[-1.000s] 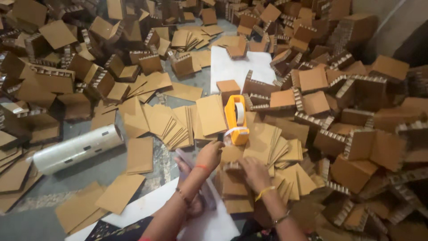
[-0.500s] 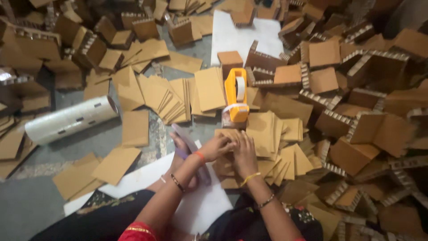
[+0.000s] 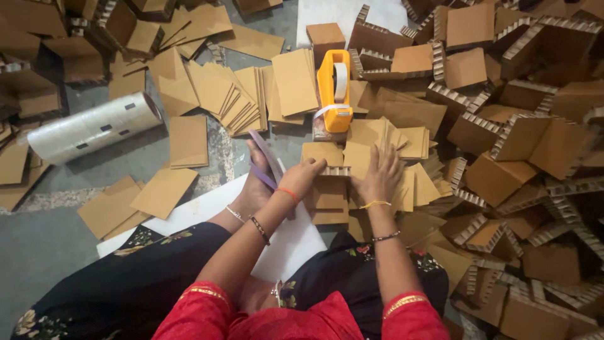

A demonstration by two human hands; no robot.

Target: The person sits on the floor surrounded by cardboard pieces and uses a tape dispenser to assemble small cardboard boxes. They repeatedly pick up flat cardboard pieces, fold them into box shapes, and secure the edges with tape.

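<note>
My left hand (image 3: 306,174) grips the edge of a brown corrugated cardboard piece (image 3: 322,154) lying on a low stack in front of me. My right hand (image 3: 379,175) presses flat, fingers spread, on the neighbouring cardboard pieces (image 3: 357,157). A yellow tape dispenser (image 3: 334,91) with a white roll stands just beyond both hands. My foot in a purple sandal (image 3: 264,165) rests left of the stack.
Flat cardboard sheets (image 3: 234,97) fan out ahead on the left. Folded cardboard boxes (image 3: 516,135) pile up on the right and at the back. A large roll of clear film (image 3: 94,126) lies on the grey floor at left. A white sheet (image 3: 296,242) lies under my legs.
The view has tilted down and closer. Both hands have come together onto the cardboard stack, the left now gripping a piece and the right flattened beside it.
</note>
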